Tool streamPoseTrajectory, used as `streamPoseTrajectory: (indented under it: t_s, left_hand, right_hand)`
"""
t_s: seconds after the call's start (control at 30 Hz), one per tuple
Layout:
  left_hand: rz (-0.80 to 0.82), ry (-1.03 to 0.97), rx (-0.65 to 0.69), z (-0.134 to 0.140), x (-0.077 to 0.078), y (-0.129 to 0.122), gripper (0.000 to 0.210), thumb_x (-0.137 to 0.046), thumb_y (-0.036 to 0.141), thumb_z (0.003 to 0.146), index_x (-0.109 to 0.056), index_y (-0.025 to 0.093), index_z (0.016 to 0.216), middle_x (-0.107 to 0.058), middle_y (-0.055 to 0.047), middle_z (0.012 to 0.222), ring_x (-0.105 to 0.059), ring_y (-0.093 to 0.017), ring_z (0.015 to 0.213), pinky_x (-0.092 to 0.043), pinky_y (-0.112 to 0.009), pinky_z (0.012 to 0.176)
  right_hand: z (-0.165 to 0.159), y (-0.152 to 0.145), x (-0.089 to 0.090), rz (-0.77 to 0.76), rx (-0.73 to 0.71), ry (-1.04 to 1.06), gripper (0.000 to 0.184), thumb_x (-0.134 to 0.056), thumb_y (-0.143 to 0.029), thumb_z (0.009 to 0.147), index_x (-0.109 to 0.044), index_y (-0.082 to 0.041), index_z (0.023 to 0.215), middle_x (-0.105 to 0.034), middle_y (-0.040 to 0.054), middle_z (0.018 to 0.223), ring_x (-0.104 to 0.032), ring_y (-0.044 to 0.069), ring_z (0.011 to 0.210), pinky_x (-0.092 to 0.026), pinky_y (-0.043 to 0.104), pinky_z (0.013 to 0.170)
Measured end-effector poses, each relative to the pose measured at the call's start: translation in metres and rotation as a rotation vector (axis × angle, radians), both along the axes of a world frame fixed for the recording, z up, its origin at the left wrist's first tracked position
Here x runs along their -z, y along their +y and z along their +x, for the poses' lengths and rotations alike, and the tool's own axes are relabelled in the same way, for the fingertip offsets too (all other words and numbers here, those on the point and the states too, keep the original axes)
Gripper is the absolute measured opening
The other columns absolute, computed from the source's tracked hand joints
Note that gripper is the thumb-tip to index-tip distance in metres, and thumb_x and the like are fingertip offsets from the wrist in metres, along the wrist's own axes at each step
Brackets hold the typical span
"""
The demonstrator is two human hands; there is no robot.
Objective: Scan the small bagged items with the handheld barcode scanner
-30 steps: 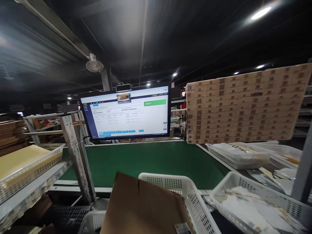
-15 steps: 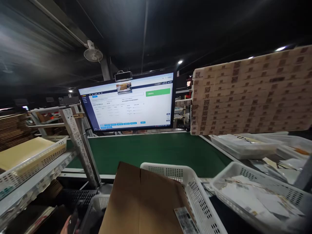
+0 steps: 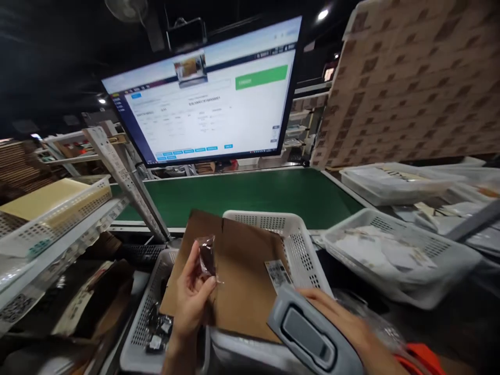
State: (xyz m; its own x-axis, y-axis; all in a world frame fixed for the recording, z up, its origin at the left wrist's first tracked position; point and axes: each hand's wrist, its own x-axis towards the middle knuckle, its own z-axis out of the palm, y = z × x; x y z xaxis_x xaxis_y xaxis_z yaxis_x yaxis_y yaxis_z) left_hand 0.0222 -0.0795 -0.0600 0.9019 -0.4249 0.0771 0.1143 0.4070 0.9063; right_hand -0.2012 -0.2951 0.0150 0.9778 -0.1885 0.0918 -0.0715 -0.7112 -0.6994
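Observation:
My left hand [image 3: 190, 298] holds up a small clear packet with a dark item inside [image 3: 207, 255], pinched between thumb and fingers, above a brown cardboard sheet [image 3: 238, 281]. My right hand [image 3: 336, 317] grips a grey handheld scanner [image 3: 308, 333] at the lower right, its head close to the cardboard's printed label [image 3: 278, 273]. The cardboard lies across a white perforated basket [image 3: 300, 250]. More dark packets [image 3: 158, 328] lie in a lower basket [image 3: 142, 323] under my left hand.
A large monitor [image 3: 207, 104] stands behind a green conveyor belt [image 3: 242, 190]. A board of coded labels [image 3: 414, 88] fills the upper right. White baskets of papers [image 3: 390, 255] sit to the right. A shelf with a yellow-filled tray [image 3: 50, 203] stands left.
The view has tilted down. Both hands have come into sight: the left raised a small packet, the right brought up a grey scanner beside the cardboard.

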Motion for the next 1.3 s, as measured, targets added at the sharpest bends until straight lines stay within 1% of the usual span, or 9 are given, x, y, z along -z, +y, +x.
streamPoseTrajectory:
  t_s: [0.27, 0.43, 0.53, 0.63, 0.7, 0.8, 0.97, 1.17, 1.3]
  left_hand:
    - [0.266, -0.196, -0.017, -0.031, 0.015, -0.034, 0.074, -0.093, 0.033, 0.092, -0.067, 0.038, 0.161, -0.058, -0.009, 0.171, -0.073, -0.014, 0.098, -0.062, -0.022, 0.086]
    - [-0.072, 0.326, 0.313, -0.031, 0.009, -0.04, 0.069, -0.101, 0.043, 0.083, -0.08, 0.031, 0.147, -0.068, -0.014, 0.159, -0.064, -0.01, 0.084, -0.052, -0.014, 0.065]
    - [-0.201, 0.695, 0.49, -0.032, 0.002, -0.043, 0.053, -0.097, 0.052, 0.08, -0.089, 0.021, 0.122, -0.07, -0.018, 0.155, -0.06, -0.01, 0.081, -0.054, -0.014, 0.065]
    - [-0.181, 0.786, 0.591, -0.044, -0.001, -0.048, 0.046, -0.096, 0.039, 0.069, -0.09, 0.018, 0.109, -0.079, -0.014, 0.135, -0.062, -0.012, 0.08, -0.06, -0.019, 0.071]
    - [-0.124, 0.719, 0.661, -0.055, 0.0, -0.052, 0.044, -0.099, 0.03, 0.06, -0.088, 0.018, 0.102, -0.08, -0.008, 0.103, -0.06, -0.012, 0.072, -0.058, -0.02, 0.065]
    - [0.068, 0.415, 0.713, -0.065, 0.008, -0.053, 0.051, -0.105, 0.05, 0.065, -0.083, 0.015, 0.094, -0.061, -0.001, 0.066, -0.055, -0.013, 0.057, -0.048, -0.022, 0.054]
    - [0.469, -0.081, 0.345, -0.06, 0.021, -0.045, 0.093, -0.052, 0.1, 0.095, -0.076, 0.013, 0.075, -0.058, -0.005, 0.06, -0.052, -0.014, 0.054, -0.039, -0.026, 0.057]
    - [0.494, -0.388, 0.033, -0.047, 0.027, -0.04, 0.053, -0.067, 0.057, 0.106, -0.068, 0.019, 0.07, -0.061, -0.001, 0.065, -0.054, -0.014, 0.061, -0.041, -0.025, 0.06]
    - [0.497, -0.628, -0.01, -0.042, 0.021, -0.038, 0.041, -0.065, 0.031, 0.107, -0.057, 0.02, 0.068, -0.053, 0.004, 0.065, -0.05, -0.011, 0.059, -0.037, -0.023, 0.059]
  right_hand:
    - [-0.008, 0.011, -0.015, -0.048, 0.02, 0.064, 0.028, -0.059, -0.015, 0.088, -0.068, -0.023, 0.113, -0.066, 0.0091, 0.113, -0.07, 0.023, 0.094, -0.056, 0.032, 0.076]
    - [-0.003, 0.013, -0.017, -0.016, 0.031, -0.006, 0.031, -0.061, -0.019, 0.089, -0.07, -0.023, 0.118, -0.066, 0.0077, 0.108, -0.068, 0.02, 0.086, -0.051, 0.03, 0.07]
    - [0.004, 0.01, -0.019, 0.043, -0.035, -0.047, 0.041, -0.065, -0.024, 0.09, -0.072, -0.021, 0.13, -0.069, 0.015, 0.128, -0.073, 0.027, 0.118, -0.062, 0.032, 0.091]
    - [0.014, 0.001, -0.007, 0.053, -0.132, -0.085, 0.053, -0.07, -0.029, 0.09, -0.072, -0.018, 0.142, -0.068, 0.0219, 0.144, -0.042, 0.036, 0.167, -0.055, 0.044, 0.122]
    - [0.022, -0.006, 0.004, 0.092, -0.103, -0.13, 0.049, -0.073, -0.035, 0.092, -0.076, -0.017, 0.137, -0.063, 0.0233, 0.155, -0.039, 0.038, 0.169, -0.052, 0.047, 0.127]
    - [0.035, -0.013, 0.012, 0.25, 0.008, -0.126, 0.049, -0.076, -0.042, 0.092, -0.074, -0.015, 0.133, -0.064, 0.0228, 0.155, -0.066, 0.036, 0.142, -0.058, 0.046, 0.119]
    - [0.04, -0.01, 0.0, 0.403, 0.055, -0.005, 0.031, -0.077, -0.038, 0.091, -0.07, -0.016, 0.113, -0.076, 0.0124, 0.116, -0.075, 0.027, 0.106, -0.064, 0.035, 0.096]
    - [0.015, 0.0, -0.004, 0.023, 0.04, 0.026, 0.017, -0.059, -0.02, 0.092, -0.07, -0.02, 0.105, -0.065, 0.0092, 0.11, -0.069, 0.02, 0.091, -0.056, 0.031, 0.075]
    - [-0.004, 0.0, -0.001, -0.139, 0.024, 0.094, 0.051, -0.056, -0.019, 0.092, -0.067, -0.024, 0.142, -0.068, 0.0084, 0.11, -0.072, 0.023, 0.09, -0.058, 0.033, 0.072]
